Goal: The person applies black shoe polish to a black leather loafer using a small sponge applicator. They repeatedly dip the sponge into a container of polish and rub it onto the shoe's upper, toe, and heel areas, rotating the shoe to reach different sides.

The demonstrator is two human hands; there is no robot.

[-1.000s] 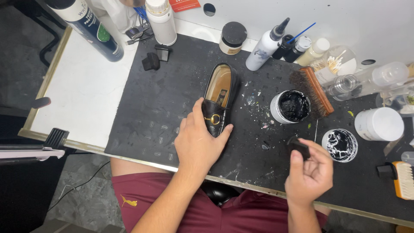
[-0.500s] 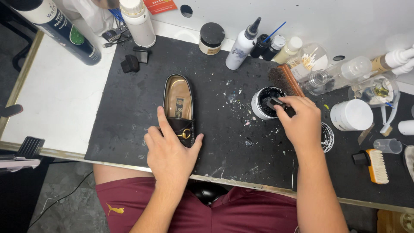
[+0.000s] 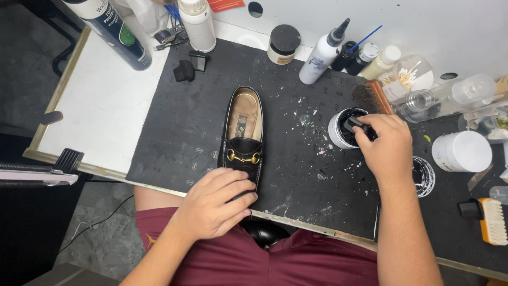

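A black loafer (image 3: 244,130) with a gold bar across its front lies on the dark mat (image 3: 174,137), toe toward me. My left hand (image 3: 214,204) rests over the toe, fingers curled on it. My right hand (image 3: 386,145) reaches over an open white jar of black polish (image 3: 338,130) and pinches a small black applicator (image 3: 353,124), which dips into the jar.
The jar's lid (image 3: 424,176) lies right of my wrist. A white tub (image 3: 461,151), a brush with a wooden back (image 3: 373,98), squeeze bottles (image 3: 323,53), a dark-lidded jar (image 3: 283,45) and a spray can (image 3: 119,32) line the back. A pale-bristled brush (image 3: 489,220) lies far right.
My right hand moved from near the table's front edge up to the polish jar and now dips the applicator in it. My left hand stayed on the shoe's toe.
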